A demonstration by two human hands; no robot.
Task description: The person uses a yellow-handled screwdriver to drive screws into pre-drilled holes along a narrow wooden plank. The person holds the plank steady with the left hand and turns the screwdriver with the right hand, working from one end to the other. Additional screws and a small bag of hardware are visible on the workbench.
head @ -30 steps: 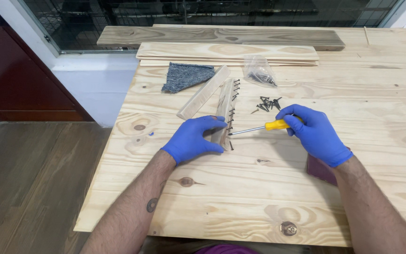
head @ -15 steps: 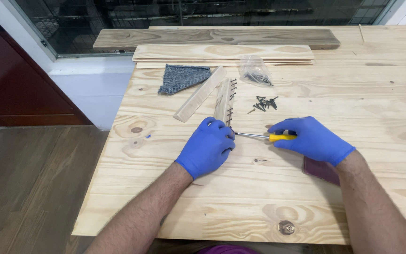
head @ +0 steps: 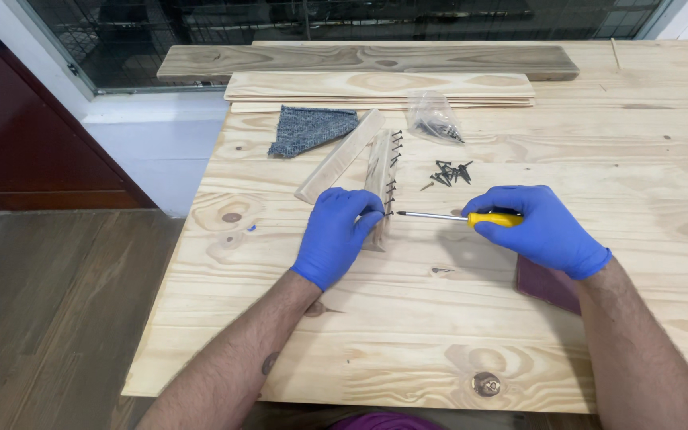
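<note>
Gripping a yellow-handled screwdriver (head: 459, 217) w/ my gloved right hand (head: 547, 229), I hold its tip at a screw in the wood strip (head: 378, 185), which my left hand (head: 336, 233) clasps near the table's (head: 439, 350) middle. Beyond: loose screws (head: 449, 172), a second strip (head: 339, 157), grey cloth (head: 310, 129), a clear bag (head: 431, 118), stacked boards (head: 380, 86).

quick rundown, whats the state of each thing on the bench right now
left hand: gloved, steadying the wood strip
right hand: gloved, closed on the screwdriver
screwdriver: level, tip at a screw in the strip
wood strip: on edge, screws sticking out of its side
second strip: lying flat, untouched
loose screws: scattered in a small pile
plastic bag: crumpled, screws inside
blue cloth: lying flat
</note>
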